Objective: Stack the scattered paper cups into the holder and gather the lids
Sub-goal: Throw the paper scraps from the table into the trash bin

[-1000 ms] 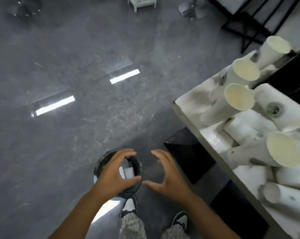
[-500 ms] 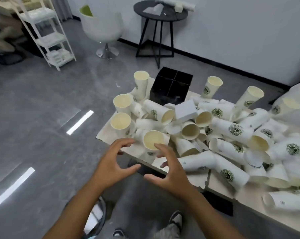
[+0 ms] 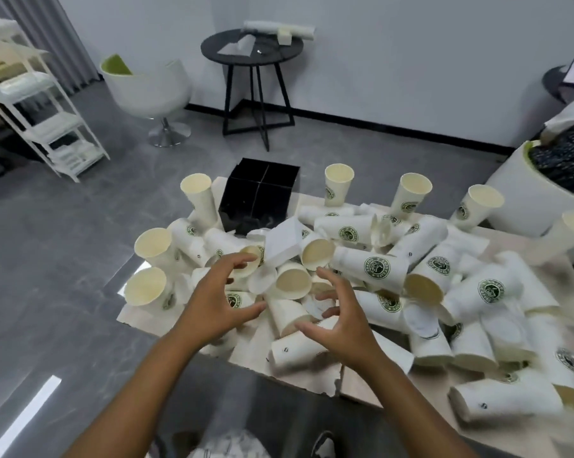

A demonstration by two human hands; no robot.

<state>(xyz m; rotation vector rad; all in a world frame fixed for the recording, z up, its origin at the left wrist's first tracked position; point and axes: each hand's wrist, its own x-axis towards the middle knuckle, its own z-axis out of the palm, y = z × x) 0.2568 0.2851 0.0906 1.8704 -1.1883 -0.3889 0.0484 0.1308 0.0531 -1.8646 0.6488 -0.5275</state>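
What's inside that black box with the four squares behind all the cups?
The black box shows four dark compartments, and no cup pokes out of any. Their bottoms are too dark to see. Paper cups lie heaped against its front.

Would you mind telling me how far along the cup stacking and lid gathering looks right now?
Nothing looks done: the black holder shows no cups in it, and paper cups lie scattered over the table. In hand: nothing yet; the left hand and right hand hover open above the pile. Left: all the stacking, plus lids like the one at.
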